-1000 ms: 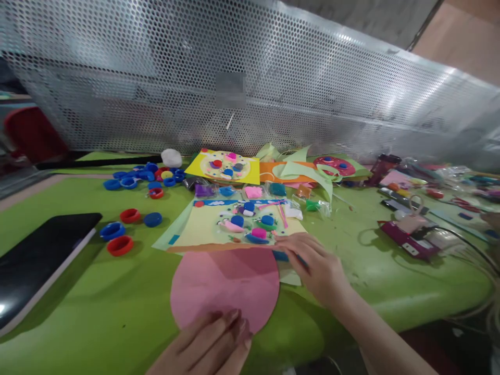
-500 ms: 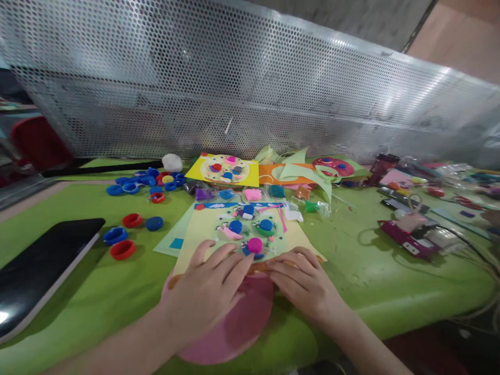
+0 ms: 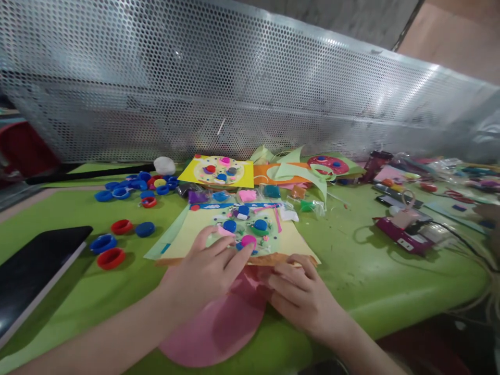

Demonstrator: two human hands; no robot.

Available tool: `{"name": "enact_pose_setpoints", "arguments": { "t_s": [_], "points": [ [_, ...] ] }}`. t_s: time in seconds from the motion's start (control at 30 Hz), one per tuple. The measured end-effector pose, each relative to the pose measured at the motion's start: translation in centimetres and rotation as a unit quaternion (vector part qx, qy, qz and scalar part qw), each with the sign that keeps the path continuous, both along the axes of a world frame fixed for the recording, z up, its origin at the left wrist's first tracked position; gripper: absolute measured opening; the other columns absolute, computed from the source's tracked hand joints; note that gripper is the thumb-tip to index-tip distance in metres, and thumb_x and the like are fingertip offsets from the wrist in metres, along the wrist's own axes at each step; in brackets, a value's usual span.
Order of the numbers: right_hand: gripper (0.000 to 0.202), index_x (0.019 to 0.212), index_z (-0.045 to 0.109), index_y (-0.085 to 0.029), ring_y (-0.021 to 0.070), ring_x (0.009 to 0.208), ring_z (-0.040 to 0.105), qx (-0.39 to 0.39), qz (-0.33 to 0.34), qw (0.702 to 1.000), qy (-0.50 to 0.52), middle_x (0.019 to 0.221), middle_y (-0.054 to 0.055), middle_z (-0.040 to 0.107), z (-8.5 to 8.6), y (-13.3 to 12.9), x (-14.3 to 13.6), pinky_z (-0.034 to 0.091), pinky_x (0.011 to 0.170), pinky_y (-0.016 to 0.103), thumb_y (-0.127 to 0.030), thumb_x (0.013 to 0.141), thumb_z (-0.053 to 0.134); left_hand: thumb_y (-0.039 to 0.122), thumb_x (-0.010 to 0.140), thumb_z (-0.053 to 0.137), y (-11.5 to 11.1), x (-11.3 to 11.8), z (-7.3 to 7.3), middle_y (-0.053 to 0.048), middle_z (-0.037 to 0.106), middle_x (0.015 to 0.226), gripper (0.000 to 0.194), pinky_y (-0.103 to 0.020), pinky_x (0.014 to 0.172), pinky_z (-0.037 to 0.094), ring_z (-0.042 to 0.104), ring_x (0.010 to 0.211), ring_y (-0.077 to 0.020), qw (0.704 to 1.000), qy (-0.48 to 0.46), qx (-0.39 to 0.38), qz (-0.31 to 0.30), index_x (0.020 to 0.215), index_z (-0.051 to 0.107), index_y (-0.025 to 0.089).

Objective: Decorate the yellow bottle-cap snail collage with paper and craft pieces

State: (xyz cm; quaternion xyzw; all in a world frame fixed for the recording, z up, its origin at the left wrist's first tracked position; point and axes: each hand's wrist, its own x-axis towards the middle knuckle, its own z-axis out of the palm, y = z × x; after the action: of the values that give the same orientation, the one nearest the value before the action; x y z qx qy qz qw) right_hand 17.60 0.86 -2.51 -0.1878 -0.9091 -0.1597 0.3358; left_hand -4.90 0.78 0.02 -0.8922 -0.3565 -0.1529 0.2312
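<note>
A pale yellow craft sheet (image 3: 182, 234) lies before me, with bottle caps and small clay shapes on a pale green round. My left hand (image 3: 213, 268) rests on its lower left with fingers spread, one fingertip at the magenta cap (image 3: 249, 241). Blue caps (image 3: 229, 225) sit farther up. A brown strip (image 3: 269, 259) runs along the sheet's near edge. My right hand (image 3: 302, 291) is at that edge, fingers curled together; what they pinch, if anything, is hidden. Under both hands, a pink round sheet (image 3: 214, 333) reaches toward me.
Red and blue cap rings (image 3: 111, 258) lie left, near a black phone (image 3: 39, 271). Behind are clay packets (image 3: 247, 196), a yellow craft card (image 3: 189, 174) and green paper scraps (image 3: 297, 171). A purple power strip (image 3: 402, 237) with cables stands right. A perforated metal panel (image 3: 234, 78) closes the back.
My right fingers have drawn in and curled at the sheet's near edge, where they lay flatter on the brown strip. My left fingertip has moved onto the magenta cap. The view shifted slightly.
</note>
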Motion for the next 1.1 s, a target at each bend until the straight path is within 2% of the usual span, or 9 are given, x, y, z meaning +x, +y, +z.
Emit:
{"name": "enact_pose_setpoints", "arguments": {
  "t_s": [0.1,0.23,0.37,0.47,0.57,0.7,0.9,1.03,1.1],
  "points": [
    [0.021,0.072,0.061,-0.018,0.0156,0.091,0.054,0.009,-0.007,1.000,-0.003,0.088,0.000,0.067,0.2,-0.2,0.0,0.035,0.092,0.038,-0.013,0.089,0.050,-0.004,0.081,0.031,0.8,-0.2,1.3,-0.006,0.067,0.091,0.046,-0.045,0.093,0.028,0.058,0.095,-0.0202,1.000,-0.009,-0.023,0.010,0.122,0.043,0.013],
    [0.022,0.076,0.062,-0.017,0.0137,0.076,0.055,0.026,-0.024,0.999,-0.014,0.079,0.001,0.065,0.0,-0.7,0.2,0.038,0.084,0.037,-0.011,0.089,0.046,0.005,0.086,0.033,1.8,-0.4,3.5,-0.004,0.066,0.088,0.036,-0.041,0.091,0.030,0.059,0.089,-0.0186,0.993,-0.021,-0.103,0.060,0.117,0.046,0.017],
    [0.021,0.082,0.065,-0.017,0.0121,0.065,0.054,0.017,-0.032,0.999,0.015,0.070,0.000,0.064,0.1,-1.6,0.6,0.042,0.076,0.033,-0.011,0.090,0.046,0.012,0.089,0.034,3.1,-0.1,5.1,-0.002,0.066,0.087,0.031,-0.039,0.089,0.030,0.059,0.090,-0.0188,0.989,-0.067,-0.112,0.068,0.117,0.046,0.019],
    [0.023,0.085,0.066,-0.015,0.0101,0.058,0.054,0.002,-0.024,0.999,0.032,0.061,-0.001,0.062,0.8,-2.8,0.9,0.044,0.072,0.030,-0.009,0.090,0.045,0.014,0.090,0.036,4.2,0.3,5.9,-0.002,0.066,0.086,0.032,-0.038,0.086,0.029,0.059,0.091,-0.0195,0.987,-0.091,-0.109,0.081,0.121,0.042,0.020],
    [0.026,0.079,0.067,-0.015,0.0085,0.052,0.053,-0.004,-0.017,0.999,0.044,0.055,-0.003,0.060,1.5,-4.0,1.2,0.046,0.069,0.027,-0.005,0.089,0.046,0.016,0.089,0.041,5.1,0.4,6.4,0.000,0.067,0.087,0.030,-0.037,0.084,0.029,0.060,0.091,-0.0195,0.986,-0.111,-0.097,0.083,0.119,0.044,0.021],
    [0.032,0.075,0.068,-0.017,0.0083,0.049,0.051,-0.004,-0.027,0.999,0.024,0.053,-0.004,0.059,1.3,-4.8,1.4,0.046,0.067,0.026,-0.005,0.090,0.042,0.016,0.087,0.044,5.5,0.4,6.5,0.002,0.067,0.083,0.030,-0.036,0.082,0.030,0.061,0.085,-0.0191,0.985,-0.130,-0.082,0.077,0.116,0.046,0.023],
    [0.031,0.088,0.067,-0.014,0.0128,0.068,0.058,0.003,-0.044,0.999,-0.001,0.072,0.002,0.067,0.0,-4.3,2.2,0.043,0.076,0.031,-0.002,0.089,0.038,0.017,0.090,0.038,4.5,0.3,6.1,-0.001,0.067,0.085,0.033,-0.039,0.085,0.030,0.061,0.090,-0.0208,0.990,-0.076,-0.080,0.089,0.123,0.042,0.019],
    [0.019,0.095,0.065,-0.017,0.0175,0.087,0.058,-0.061,-0.091,0.993,0.033,0.099,0.005,0.068,-0.1,-4.0,2.2,0.038,0.087,0.035,-0.018,0.091,0.046,0.014,0.092,0.020,4.0,0.5,6.1,-0.001,0.066,0.091,0.040,-0.040,0.088,0.031,0.061,0.094,-0.0207,0.993,-0.026,-0.068,0.093,0.127,0.040,0.013],
    [0.022,0.103,0.062,-0.015,0.0180,0.097,0.058,-0.092,-0.086,0.991,0.031,0.108,0.006,0.066,0.1,-4.0,1.5,0.038,0.090,0.033,-0.026,0.092,0.046,0.012,0.090,0.021,4.0,0.6,6.2,-0.003,0.066,0.095,0.040,-0.041,0.088,0.032,0.061,0.093,-0.0214,0.994,-0.015,-0.065,0.091,0.123,0.043,0.014]
  ]
}}
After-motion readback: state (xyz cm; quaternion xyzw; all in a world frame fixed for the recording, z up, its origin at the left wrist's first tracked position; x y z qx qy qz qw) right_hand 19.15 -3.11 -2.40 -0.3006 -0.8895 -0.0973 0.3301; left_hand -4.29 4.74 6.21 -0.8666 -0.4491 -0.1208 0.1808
